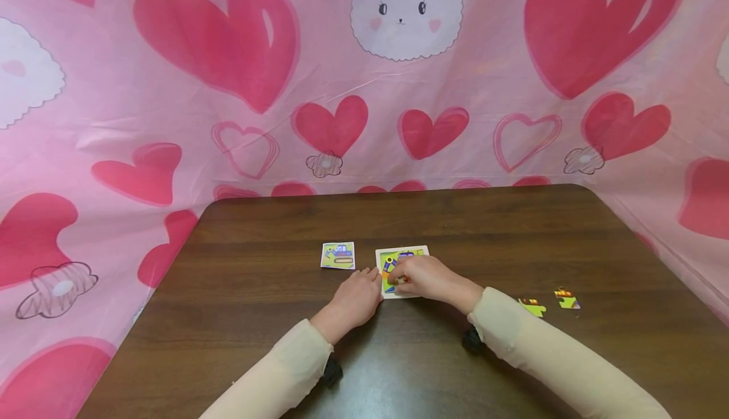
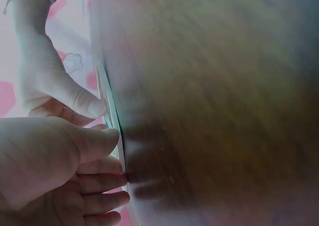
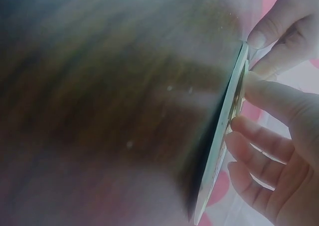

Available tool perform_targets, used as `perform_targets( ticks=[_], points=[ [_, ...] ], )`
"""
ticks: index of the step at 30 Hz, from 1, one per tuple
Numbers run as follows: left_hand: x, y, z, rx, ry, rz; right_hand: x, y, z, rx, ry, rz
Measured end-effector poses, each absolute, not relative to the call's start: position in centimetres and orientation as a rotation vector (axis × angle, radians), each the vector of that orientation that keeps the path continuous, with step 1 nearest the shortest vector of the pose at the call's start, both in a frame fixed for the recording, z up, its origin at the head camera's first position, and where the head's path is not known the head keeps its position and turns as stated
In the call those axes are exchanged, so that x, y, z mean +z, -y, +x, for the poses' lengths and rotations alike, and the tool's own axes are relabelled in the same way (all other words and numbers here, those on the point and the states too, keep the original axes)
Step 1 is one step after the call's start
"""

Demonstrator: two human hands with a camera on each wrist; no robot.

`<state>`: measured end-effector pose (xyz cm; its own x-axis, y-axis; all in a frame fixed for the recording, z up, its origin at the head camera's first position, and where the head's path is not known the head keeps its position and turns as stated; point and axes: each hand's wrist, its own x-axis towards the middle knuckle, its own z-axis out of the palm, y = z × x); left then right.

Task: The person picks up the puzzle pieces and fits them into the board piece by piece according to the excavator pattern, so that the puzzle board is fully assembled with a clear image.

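A square puzzle board [image 1: 401,249] with a pale rim lies on the table, showing a colourful vehicle picture partly covered by a hand. My left hand [image 1: 357,295] rests at its left edge, fingers fairly straight and touching the rim; the left wrist view shows this hand [image 2: 65,171] along the edge. Over the board's lower middle, my right hand [image 1: 429,278] has its thumb and fingers curled down, pinching a puzzle piece against the board. The piece is mostly hidden. In the right wrist view, the right hand's [image 3: 279,151] thumb and forefinger stand a little apart at the board's surface.
A small card [image 1: 338,256] with a blue digger picture lies left of the board. Two loose puzzle pieces, one [image 1: 567,299] farther right and one [image 1: 532,307] partly behind the right sleeve, lie on the dark wooden table [image 1: 273,229]. A pink heart-patterned cloth [image 1: 342,77] hangs behind.
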<state>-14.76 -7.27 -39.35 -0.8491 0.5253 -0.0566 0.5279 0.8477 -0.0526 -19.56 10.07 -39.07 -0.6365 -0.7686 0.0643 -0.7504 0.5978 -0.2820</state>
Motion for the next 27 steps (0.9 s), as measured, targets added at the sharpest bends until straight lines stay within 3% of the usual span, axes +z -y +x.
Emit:
perform_targets(
  ticks=[27],
  points=[
    [-39.14,7.30,-14.59,-0.054,-2.997,0.869,-39.16,-9.95,-19.53,-0.332,-2.760,-1.482]
  ],
)
